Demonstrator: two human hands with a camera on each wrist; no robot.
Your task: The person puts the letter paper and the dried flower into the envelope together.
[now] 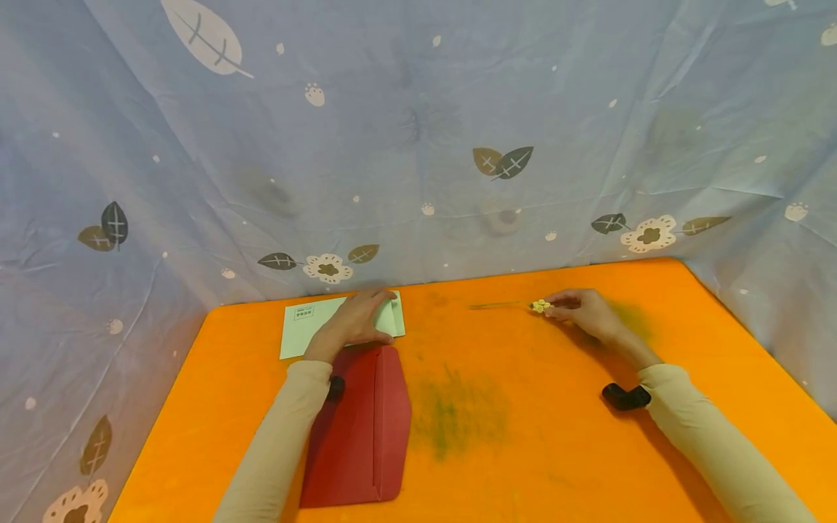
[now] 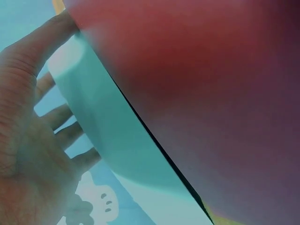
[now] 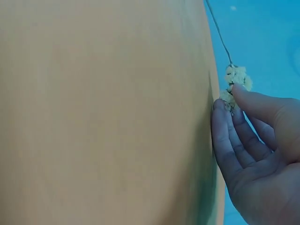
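Note:
My left hand [image 1: 374,314] lies on the right half of a pale green envelope [image 1: 302,330] at the back of the orange table [image 1: 536,450]. In the left wrist view its fingers [image 2: 60,117] look straight and spread against the green envelope [image 2: 112,136]. A red envelope [image 1: 369,436] lies just in front of it, flap side up. My right hand [image 1: 554,309] pinches a small yellow dried flower [image 1: 540,306] whose thin stem [image 1: 497,306] rests on the table. In the right wrist view, thumb and forefinger meet at the flower [image 3: 236,77].
A blue cloth with leaf and flower prints [image 1: 418,145] hangs close behind the table and along both sides. A greenish smear [image 1: 458,418] marks the table's middle. Black wrist cameras [image 1: 626,396] sit on both sleeves.

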